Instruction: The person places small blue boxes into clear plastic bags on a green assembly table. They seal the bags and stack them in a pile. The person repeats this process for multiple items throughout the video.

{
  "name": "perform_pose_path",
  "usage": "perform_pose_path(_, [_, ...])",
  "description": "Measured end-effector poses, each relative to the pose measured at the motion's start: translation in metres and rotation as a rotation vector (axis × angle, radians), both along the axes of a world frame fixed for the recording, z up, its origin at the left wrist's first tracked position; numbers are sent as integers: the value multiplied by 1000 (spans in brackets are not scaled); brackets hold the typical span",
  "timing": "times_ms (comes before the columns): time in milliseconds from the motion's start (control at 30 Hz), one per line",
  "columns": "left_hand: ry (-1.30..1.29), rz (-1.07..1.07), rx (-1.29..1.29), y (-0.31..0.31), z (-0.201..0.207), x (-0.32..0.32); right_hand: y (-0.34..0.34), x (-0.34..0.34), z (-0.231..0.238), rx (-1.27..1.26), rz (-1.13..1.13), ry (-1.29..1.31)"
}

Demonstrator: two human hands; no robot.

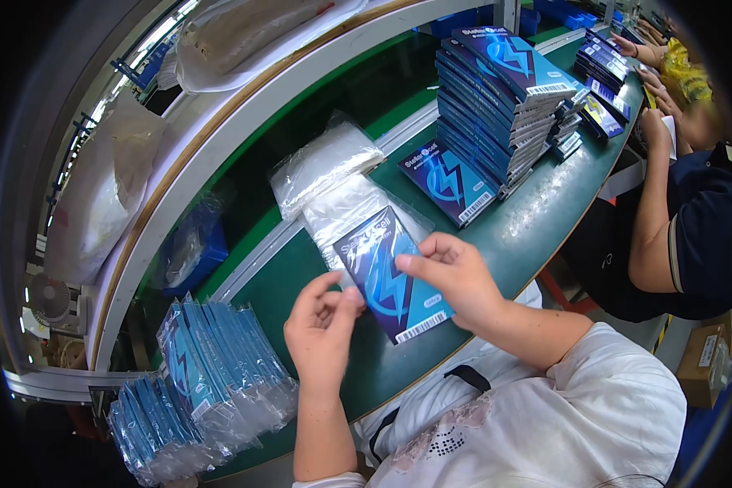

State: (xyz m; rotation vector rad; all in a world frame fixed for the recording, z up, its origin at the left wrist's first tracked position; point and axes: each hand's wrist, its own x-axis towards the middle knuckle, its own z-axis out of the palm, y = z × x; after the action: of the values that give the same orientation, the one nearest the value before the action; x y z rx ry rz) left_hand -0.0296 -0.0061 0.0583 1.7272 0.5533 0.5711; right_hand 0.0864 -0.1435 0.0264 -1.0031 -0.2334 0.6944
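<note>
A flat blue box (386,281) with a lightning-bolt picture and a barcode strip is held up tilted above the table. My right hand (455,272) grips its right edge, thumb on the front face. My left hand (325,321) is at the box's left edge, fingers curled and thumb close against them; whatever they pinch is hidden. Beneath and behind the box lie clear plastic bags (325,167) in loose piles. Whether the held box is inside a bag, I cannot tell.
A tall stack of similar boxes (496,106) stands at the far right, with a low pile (447,183) before it. Bagged boxes (220,358) stand in rows at the near left. A blue bin (207,244) sits behind. Co-workers' arms (655,211) are at the right.
</note>
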Motion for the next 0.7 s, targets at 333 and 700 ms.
perform_pose_path(333, [-440,117,-783,-16,4,0,-5,-10,16,-144,421,-590])
perform_pose_path(700, [-7,-599,-769,-48,15,-10,-36,12,44,228,-381,-1184])
